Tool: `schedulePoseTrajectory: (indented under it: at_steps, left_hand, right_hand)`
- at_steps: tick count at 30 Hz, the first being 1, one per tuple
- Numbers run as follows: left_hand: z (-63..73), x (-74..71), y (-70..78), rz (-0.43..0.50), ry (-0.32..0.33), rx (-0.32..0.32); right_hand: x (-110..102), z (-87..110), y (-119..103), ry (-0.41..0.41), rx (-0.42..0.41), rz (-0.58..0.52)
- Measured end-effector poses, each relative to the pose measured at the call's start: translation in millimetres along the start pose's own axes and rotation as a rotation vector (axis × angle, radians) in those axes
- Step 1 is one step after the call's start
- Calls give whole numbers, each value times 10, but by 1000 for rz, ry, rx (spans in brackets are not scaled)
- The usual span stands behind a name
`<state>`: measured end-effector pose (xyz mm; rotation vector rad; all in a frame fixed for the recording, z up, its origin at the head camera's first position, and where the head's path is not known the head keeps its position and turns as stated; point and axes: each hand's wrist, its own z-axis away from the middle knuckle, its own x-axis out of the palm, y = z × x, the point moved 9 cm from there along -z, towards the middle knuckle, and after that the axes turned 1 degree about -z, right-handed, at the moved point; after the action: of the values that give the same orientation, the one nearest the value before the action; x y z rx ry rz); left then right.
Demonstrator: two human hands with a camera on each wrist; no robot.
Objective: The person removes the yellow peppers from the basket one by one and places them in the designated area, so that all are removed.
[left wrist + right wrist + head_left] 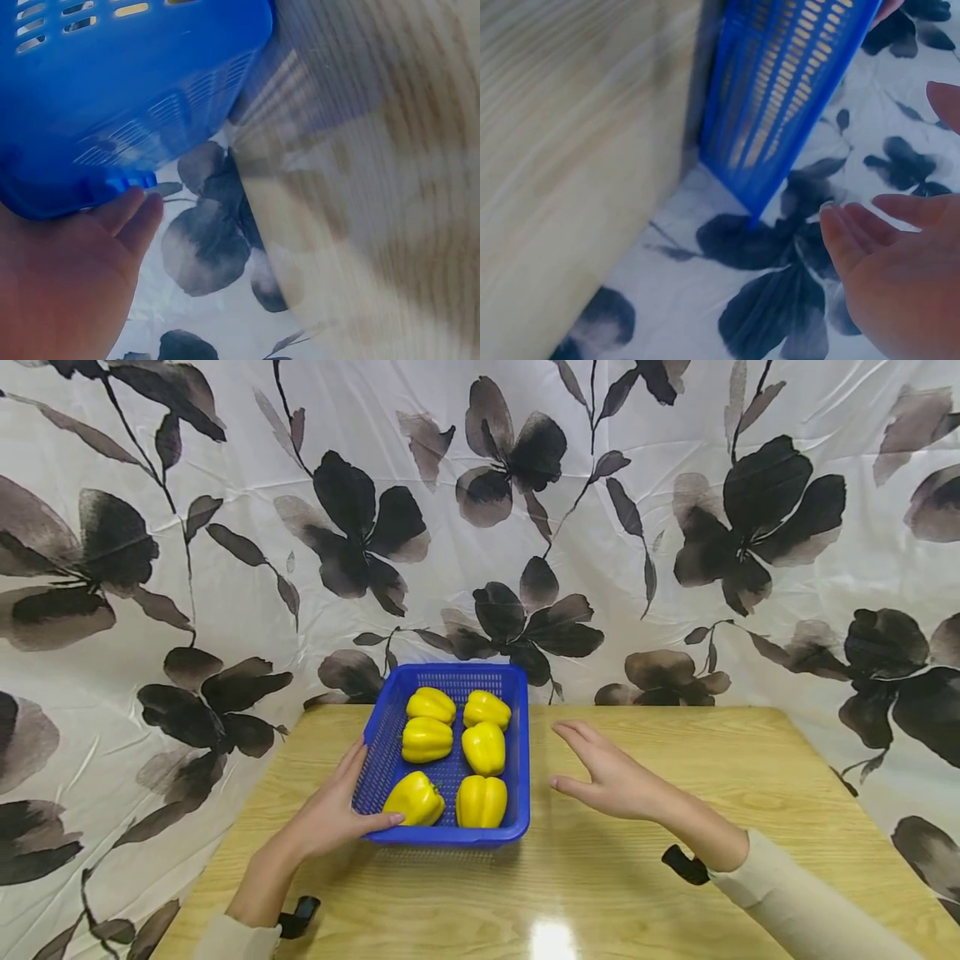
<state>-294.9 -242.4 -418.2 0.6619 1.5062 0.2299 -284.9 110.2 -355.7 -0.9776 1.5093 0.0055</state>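
Observation:
A blue plastic basket (521, 752) with slotted walls is at the left part of the wooden table in the head view. Several yellow bell peppers (427, 740) lie inside it, in two rough columns. My left hand (330, 814) grips the basket's left side, thumb over the rim at the near corner and fingers along the outer wall. In the left wrist view that hand (75, 277) meets the blue wall (150, 75). To the basket's right, my right hand (611, 772) hovers apart from it, fingers extended and thumb spread, holding nothing. The right wrist view shows this hand (900, 270) beside the basket's wall (787, 82).
The light wooden table (720, 760) extends to the right and in front of the basket. Behind it hangs a white cloth (622, 593) with dark flowers. Black straps (684, 865) show at both wrists.

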Motion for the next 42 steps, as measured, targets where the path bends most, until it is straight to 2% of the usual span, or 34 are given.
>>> schedulePoseTrajectory:
  at_steps: [4, 11, 16, 21, 26, 31, 38, 42]
  left_hand:
    - [-15, -23, 1, 23, 18, 18]
    - [-34, -15, 4, 3, -9, 13]
    - [26, -96, -34, -4, 12, 18]
    - [83, -85, -69, 4, 10, 16]
    - [81, -89, -44, 5, 16, 19]
    - [79, -101, -34, 24, 28, 26]
    - [2, -64, 7, 111, 47, 31]
    - [16, -6, -4, 137, 49, 30]
  right_hand:
    - [79, -74, -86, -34, 7, -36]
    - [253, -179, -193, -75, 36, -82]
    - [437, -296, -358, -148, 13, -101]
    - [623, -367, -477, -231, 21, -48]
    - [690, -455, -591, -280, 75, 48]
    - [769, -536, -703, -350, 91, 143]
    - [826, -581, -702, -390, 169, 131]
    - [925, -591, -673, -423, 198, 109]
